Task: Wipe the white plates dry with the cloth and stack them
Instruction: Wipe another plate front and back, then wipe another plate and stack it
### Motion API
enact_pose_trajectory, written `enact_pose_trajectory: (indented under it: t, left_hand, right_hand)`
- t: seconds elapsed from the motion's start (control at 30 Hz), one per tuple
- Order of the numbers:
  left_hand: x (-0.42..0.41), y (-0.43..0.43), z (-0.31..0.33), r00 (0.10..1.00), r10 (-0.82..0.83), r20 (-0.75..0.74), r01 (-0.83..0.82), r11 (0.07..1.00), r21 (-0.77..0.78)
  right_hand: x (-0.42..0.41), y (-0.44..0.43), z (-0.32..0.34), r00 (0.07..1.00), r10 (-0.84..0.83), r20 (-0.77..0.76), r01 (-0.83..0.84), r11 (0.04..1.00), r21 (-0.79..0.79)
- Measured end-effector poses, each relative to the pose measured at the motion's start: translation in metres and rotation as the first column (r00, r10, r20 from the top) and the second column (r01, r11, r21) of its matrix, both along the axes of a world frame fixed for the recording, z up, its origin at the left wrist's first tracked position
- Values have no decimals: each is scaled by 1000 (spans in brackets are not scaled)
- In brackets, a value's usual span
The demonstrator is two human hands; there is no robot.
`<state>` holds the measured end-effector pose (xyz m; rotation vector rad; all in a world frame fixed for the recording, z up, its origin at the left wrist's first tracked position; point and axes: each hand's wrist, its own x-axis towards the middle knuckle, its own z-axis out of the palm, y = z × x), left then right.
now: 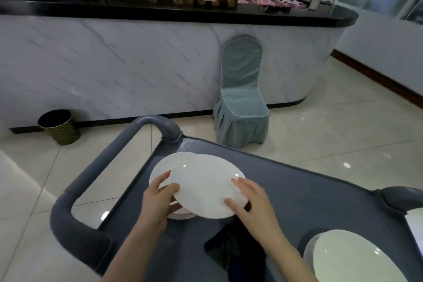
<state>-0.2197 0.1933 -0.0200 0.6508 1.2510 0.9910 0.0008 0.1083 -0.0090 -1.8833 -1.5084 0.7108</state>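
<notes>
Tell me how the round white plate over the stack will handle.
The round white plate is probably rigid: it spans left hand and right hand without sagging. Its glossy highlights suggest a slippery glaze. It looks ceramic, so likely chips if dropped.

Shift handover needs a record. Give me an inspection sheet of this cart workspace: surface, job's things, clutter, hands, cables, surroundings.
Surface: grey cart top, with a raised rim and rounded handles at the ends.
Job's things: top white plate held askew over the left plate stack; second plate stack at near right; dark cloth lies crumpled on the cart between the arms, in neither hand.
Clutter: a white object cut off at the right edge, cannot tell what.
Hands: left hand grips the top plate's left rim; right hand holds its right rim.
Cables: nothing seen.
Surroundings: tiled floor, covered chair, dark bin, marble-fronted counter with shelves behind.
</notes>
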Motion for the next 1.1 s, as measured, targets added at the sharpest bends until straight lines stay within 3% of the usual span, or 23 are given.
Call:
enact_pose_trajectory:
  t: [0.1, 0.17, 0.23, 0.37, 0.5, 1.1]
  left_hand:
    - [-20, 14, -17, 999, 36, 19, -36, 999, 1]
    - [-29, 22, -30, 999, 39, 25, -39, 999, -1]
    - [-37, 28, -42, 1000, 18, 2, -18, 1000, 14]
    - [-50, 45, -54, 990, -29, -135, 38, 997, 67]
    - [-58, 56, -61, 958, -23, -286, 54, 993, 101]
    - [-58, 57, -79, 830, 11, -557, 120, 973, 199]
  right_hand:
    - [-5, 18, -19, 908, -313, -276, 298, 950, -97]
    - [-14, 32, -32, 799, -407, -443, 356, 913, -198]
    - [-24, 43, -43, 735, -451, -507, 381, 892, -242]
    - [-41, 59, -56, 722, -502, -476, 437, 864, -249]
    - [-50, 68, -66, 764, -505, -401, 450, 863, -229]
    - [-57, 76, -80, 857, -445, -262, 414, 895, -166]
